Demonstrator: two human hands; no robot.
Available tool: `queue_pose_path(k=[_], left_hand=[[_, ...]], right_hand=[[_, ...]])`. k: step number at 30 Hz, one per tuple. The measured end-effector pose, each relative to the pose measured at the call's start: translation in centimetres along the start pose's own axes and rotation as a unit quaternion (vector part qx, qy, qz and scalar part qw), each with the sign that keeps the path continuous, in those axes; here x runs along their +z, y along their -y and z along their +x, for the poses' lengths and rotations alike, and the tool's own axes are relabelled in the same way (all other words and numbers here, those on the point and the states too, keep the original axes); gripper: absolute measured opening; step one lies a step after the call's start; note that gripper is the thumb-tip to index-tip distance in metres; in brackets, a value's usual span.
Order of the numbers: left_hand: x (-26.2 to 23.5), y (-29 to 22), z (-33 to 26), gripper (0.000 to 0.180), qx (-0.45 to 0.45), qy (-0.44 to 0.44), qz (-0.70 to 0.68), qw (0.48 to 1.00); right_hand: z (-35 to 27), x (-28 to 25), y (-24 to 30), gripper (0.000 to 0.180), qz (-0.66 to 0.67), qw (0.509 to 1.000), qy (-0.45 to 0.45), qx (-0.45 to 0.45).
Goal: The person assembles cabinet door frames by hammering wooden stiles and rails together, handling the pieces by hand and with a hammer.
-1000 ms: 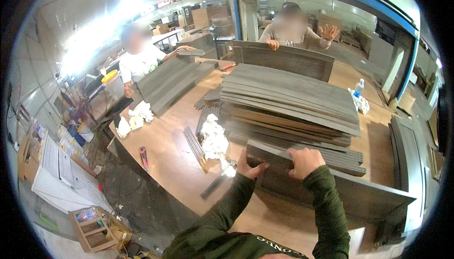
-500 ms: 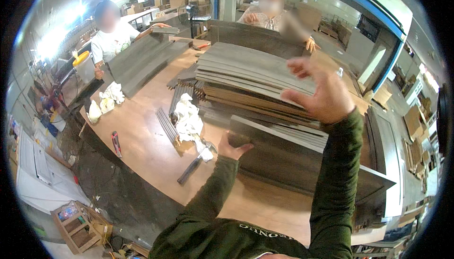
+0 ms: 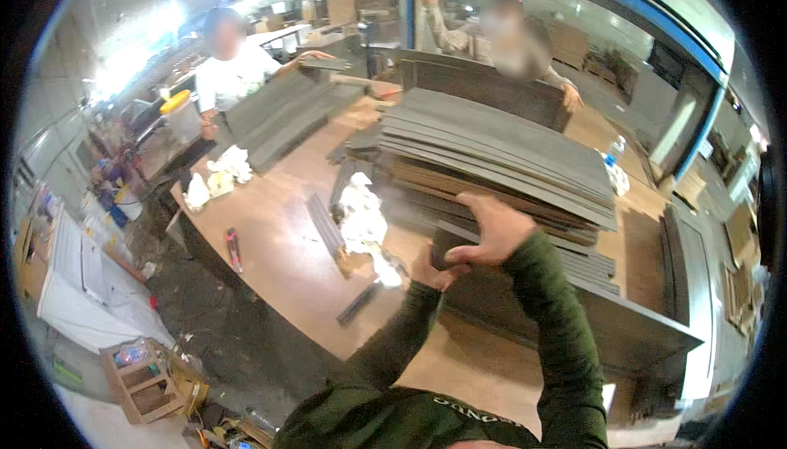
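Note:
A long dark wood-grain panel [image 3: 574, 311] stands on its long edge along the near side of the table, its right end reaching the far right. At its left end, my left hand [image 3: 429, 272] grips it. My right hand [image 3: 502, 232] is over the panel's upper left corner, thumb and fingers apart; its thumb overlaps the panel's face beside my left hand. Whether its fingers press on the panel is hard to tell. Just behind lies a tall stack of grey-brown panels [image 3: 492, 125]. Left of my hands are a crumpled white cloth [image 3: 361, 213] and a dark-handled hammer [image 3: 359, 303].
Thin dark strips [image 3: 325, 221] lie beside the cloth. A red utility knife [image 3: 234, 250] rests near the table's left edge [image 3: 283, 297]. Across the table, one person touches more panels [image 3: 283, 121]; another stands behind an upright dark board [image 3: 467, 80]. A plastic bottle [image 3: 615, 150] stands at right.
My right hand has come down and left from the air onto the panel's left corner. My left hand still holds that end. The far person on the right has raised one hand.

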State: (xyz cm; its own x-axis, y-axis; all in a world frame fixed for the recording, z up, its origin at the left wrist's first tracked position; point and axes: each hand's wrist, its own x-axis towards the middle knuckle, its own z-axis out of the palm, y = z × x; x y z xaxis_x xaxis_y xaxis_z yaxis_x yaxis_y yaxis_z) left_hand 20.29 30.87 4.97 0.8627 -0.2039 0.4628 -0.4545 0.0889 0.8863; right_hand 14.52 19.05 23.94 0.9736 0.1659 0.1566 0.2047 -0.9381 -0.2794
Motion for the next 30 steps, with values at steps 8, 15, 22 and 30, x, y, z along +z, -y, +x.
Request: queue_pose_path(k=[8, 15, 22, 30], left_hand=[[0.1, 1.5, -0.7, 0.060, -0.011, 0.023, -0.028, 0.999], [-0.7, 0.7, -0.8, 0.060, 0.003, -0.010, 0.028, 1.000], [-0.8, -0.3, -1.3, 0.060, -0.008, -0.014, 0.023, 1.000], [-1.1, 0.4, -1.3, 0.056, 0.010, -0.008, 0.007, 1.000]], right_hand=[[-0.6, 2.4, 1.2, 0.088, -0.257, 0.936, -0.240, -0.010], [-0.1, 2.5, 2.0, 0.062, -0.084, 0.980, 0.117, 0.134], [-0.8, 2.8, 2.3, 0.057, -0.094, 0.985, 0.083, 0.115], [-1.0, 2.7, 2.9, 0.057, -0.108, 0.983, 0.085, 0.123]])
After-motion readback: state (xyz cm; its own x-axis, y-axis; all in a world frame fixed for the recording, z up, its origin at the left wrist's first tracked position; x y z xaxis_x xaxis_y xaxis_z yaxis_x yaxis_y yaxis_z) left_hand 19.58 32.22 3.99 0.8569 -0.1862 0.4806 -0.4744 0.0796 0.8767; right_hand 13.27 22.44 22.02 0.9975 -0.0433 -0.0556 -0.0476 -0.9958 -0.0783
